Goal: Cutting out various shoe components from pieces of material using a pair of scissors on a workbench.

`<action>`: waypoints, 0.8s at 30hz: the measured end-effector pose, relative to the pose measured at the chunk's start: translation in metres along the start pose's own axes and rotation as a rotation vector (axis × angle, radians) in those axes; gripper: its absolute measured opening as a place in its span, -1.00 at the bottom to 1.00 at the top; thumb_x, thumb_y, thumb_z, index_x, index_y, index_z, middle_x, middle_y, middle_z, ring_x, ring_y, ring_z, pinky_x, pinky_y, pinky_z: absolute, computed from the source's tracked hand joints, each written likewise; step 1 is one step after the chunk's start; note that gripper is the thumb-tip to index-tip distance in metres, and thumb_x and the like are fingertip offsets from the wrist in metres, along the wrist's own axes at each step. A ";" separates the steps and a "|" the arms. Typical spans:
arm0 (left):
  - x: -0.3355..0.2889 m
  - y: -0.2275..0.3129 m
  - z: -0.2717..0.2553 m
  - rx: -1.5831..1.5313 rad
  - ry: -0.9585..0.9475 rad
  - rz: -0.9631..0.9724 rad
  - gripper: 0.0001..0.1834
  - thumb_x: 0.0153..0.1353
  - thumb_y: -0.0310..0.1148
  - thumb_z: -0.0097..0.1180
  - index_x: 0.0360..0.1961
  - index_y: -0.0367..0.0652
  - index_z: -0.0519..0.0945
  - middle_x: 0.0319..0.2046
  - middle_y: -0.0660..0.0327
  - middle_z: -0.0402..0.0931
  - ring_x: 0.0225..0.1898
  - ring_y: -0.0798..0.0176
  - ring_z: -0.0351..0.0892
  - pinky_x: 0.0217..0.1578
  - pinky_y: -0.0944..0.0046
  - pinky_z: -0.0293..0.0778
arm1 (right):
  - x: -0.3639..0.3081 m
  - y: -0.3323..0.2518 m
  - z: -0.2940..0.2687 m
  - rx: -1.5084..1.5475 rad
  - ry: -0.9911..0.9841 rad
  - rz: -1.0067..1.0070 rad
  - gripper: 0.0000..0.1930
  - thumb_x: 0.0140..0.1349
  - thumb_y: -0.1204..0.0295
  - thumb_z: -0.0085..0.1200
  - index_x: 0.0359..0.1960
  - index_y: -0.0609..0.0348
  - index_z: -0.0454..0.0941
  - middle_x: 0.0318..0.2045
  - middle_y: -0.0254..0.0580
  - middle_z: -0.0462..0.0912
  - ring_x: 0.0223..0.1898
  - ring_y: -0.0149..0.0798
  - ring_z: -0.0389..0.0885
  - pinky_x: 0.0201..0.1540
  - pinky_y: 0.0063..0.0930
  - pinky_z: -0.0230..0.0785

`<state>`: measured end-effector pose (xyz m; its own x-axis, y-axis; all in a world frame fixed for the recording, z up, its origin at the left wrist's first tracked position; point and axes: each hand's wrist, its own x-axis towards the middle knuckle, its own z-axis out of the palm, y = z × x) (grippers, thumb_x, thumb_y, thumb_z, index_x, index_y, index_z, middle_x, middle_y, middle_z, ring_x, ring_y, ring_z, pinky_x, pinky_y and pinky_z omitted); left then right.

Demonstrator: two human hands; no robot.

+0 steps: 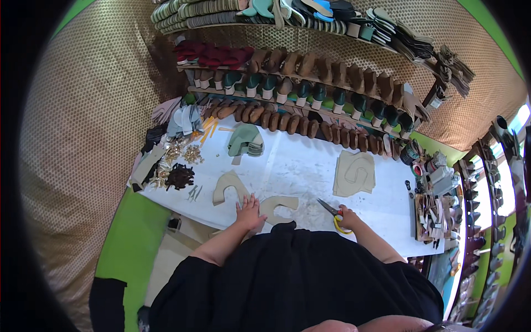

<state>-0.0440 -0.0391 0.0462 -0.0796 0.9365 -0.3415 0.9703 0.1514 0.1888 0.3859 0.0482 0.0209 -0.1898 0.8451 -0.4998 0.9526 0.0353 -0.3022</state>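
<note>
On the white worktable my left hand [250, 213] lies with fingers spread, between two curved beige pieces of sheet material. It touches the edge of the arch-shaped piece [225, 183], and the C-shaped piece [267, 207] is just to its right. My right hand [348, 217] grips scissors [329, 207] by their yellow handles, blades pointing far left over the table. Beyond that hand lies a stack of flat beige sheets [354, 175] with a curved outline on top. A pile of green curved pieces [245, 138] sits farther back.
Gold-coloured bits [193, 154] and a dark brown heap [180, 176] cover the table's left side. Rows of brown shoe forms [285, 123] and green shoes [303, 93] line the back shelves. A rack of tools [430, 218] stands at the right edge.
</note>
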 end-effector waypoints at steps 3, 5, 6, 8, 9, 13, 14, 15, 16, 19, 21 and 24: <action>0.000 0.015 0.005 -0.013 0.068 -0.019 -0.08 0.18 0.14 0.12 0.43 -0.18 0.20 0.54 0.07 -0.20 0.55 -0.12 -0.34 0.41 -0.35 -0.27 | 0.000 0.007 0.001 -0.028 -0.003 -0.036 -0.11 -0.03 0.20 0.32 0.38 -0.04 0.14 0.09 0.26 0.49 0.08 0.22 0.55 0.16 -0.08 0.44; 0.000 0.020 0.011 -0.036 0.108 -0.058 -0.11 0.17 0.10 0.17 0.41 -0.20 0.25 0.54 0.05 -0.19 0.55 -0.13 -0.34 0.41 -0.34 -0.25 | -0.001 0.005 -0.002 -0.064 -0.019 -0.063 -0.11 0.00 0.18 0.31 0.39 -0.04 0.13 0.10 0.24 0.49 0.09 0.22 0.54 0.16 -0.07 0.44; 0.002 0.019 0.016 -0.027 0.135 -0.064 -0.16 0.13 0.04 0.23 0.35 -0.21 0.34 0.53 0.02 -0.18 0.54 -0.14 -0.33 0.41 -0.33 -0.22 | -0.001 0.006 -0.001 -0.058 -0.001 -0.091 -0.12 0.00 0.20 0.30 0.38 -0.02 0.13 0.08 0.27 0.50 0.08 0.24 0.55 0.15 -0.06 0.43; 0.006 0.026 0.018 -0.031 0.176 -0.084 -0.21 0.10 -0.01 0.30 0.29 -0.23 0.42 0.52 -0.01 -0.17 0.54 -0.16 -0.33 0.40 -0.33 -0.18 | 0.002 0.010 0.002 -0.060 0.014 -0.124 -0.13 0.01 0.20 0.29 0.37 0.03 0.14 0.06 0.30 0.52 0.06 0.27 0.55 0.14 -0.03 0.44; 0.007 0.030 0.017 0.017 0.179 -0.104 -0.25 0.07 -0.03 0.34 0.23 -0.23 0.49 0.52 -0.02 -0.17 0.54 -0.16 -0.32 0.40 -0.31 -0.16 | 0.002 0.009 0.001 -0.083 -0.017 -0.098 -0.12 0.02 0.19 0.29 0.39 -0.01 0.12 0.10 0.28 0.48 0.09 0.25 0.53 0.15 -0.04 0.43; 0.008 0.048 -0.003 0.088 0.127 -0.208 -0.33 -0.03 -0.02 0.41 0.06 -0.22 0.63 0.52 -0.03 -0.16 0.53 -0.18 -0.28 0.40 -0.29 -0.12 | -0.004 0.007 -0.004 -0.110 -0.060 -0.080 -0.10 0.07 0.15 0.28 0.42 -0.02 0.05 0.16 0.25 0.43 0.13 0.23 0.51 0.18 -0.05 0.41; 0.007 0.049 -0.005 0.080 0.137 -0.219 -0.33 -0.03 -0.02 0.41 0.06 -0.22 0.63 0.52 -0.03 -0.16 0.53 -0.18 -0.28 0.40 -0.29 -0.12 | -0.007 0.006 -0.005 -0.113 -0.050 -0.086 -0.10 0.08 0.12 0.28 0.43 0.00 0.06 0.15 0.25 0.44 0.14 0.22 0.51 0.18 -0.06 0.41; 0.006 0.049 -0.004 0.091 0.149 -0.224 -0.33 -0.04 -0.01 0.42 0.04 -0.21 0.64 0.52 -0.03 -0.16 0.53 -0.19 -0.27 0.40 -0.28 -0.12 | -0.009 0.006 -0.006 -0.115 -0.051 -0.099 -0.10 0.08 0.11 0.28 0.42 0.00 0.06 0.14 0.25 0.45 0.14 0.22 0.50 0.18 -0.06 0.41; 0.006 0.048 -0.003 0.104 0.161 -0.227 -0.34 -0.05 0.01 0.43 0.03 -0.20 0.65 0.52 -0.03 -0.16 0.53 -0.19 -0.27 0.40 -0.27 -0.11 | -0.011 0.005 -0.008 -0.115 -0.052 -0.111 -0.10 0.08 0.10 0.28 0.42 0.01 0.07 0.14 0.25 0.46 0.14 0.22 0.50 0.18 -0.06 0.41; 0.006 0.046 0.004 0.055 0.132 -0.299 -0.33 -0.03 0.03 0.41 0.06 -0.16 0.64 0.52 -0.04 -0.15 0.53 -0.20 -0.28 0.41 -0.26 -0.12 | -0.014 0.006 -0.013 -0.113 -0.036 -0.160 -0.11 0.05 0.13 0.30 0.41 0.03 0.11 0.09 0.26 0.50 0.10 0.20 0.54 0.16 -0.10 0.42; 0.007 0.043 0.010 0.039 0.129 -0.341 -0.32 0.00 0.07 0.38 0.07 -0.14 0.64 0.51 -0.03 -0.13 0.53 -0.19 -0.28 0.41 -0.27 -0.13 | -0.016 0.009 -0.014 -0.106 -0.015 -0.222 -0.11 0.01 0.17 0.32 0.38 0.07 0.16 0.04 0.26 0.53 0.06 0.19 0.57 0.13 -0.11 0.45; 0.008 0.040 0.014 0.029 0.081 -0.383 -0.30 0.05 0.13 0.31 0.11 -0.12 0.62 0.50 -0.02 -0.07 0.53 -0.18 -0.26 0.41 -0.29 -0.15 | -0.013 0.011 -0.019 -0.090 -0.040 -0.235 -0.12 0.01 0.18 0.32 0.37 0.09 0.17 0.05 0.25 0.54 0.05 0.19 0.58 0.12 -0.09 0.45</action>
<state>-0.0031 -0.0299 0.0385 -0.4543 0.8358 -0.3083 0.8726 0.4872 0.0349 0.4038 0.0483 0.0393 -0.4160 0.7863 -0.4568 0.8982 0.2770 -0.3413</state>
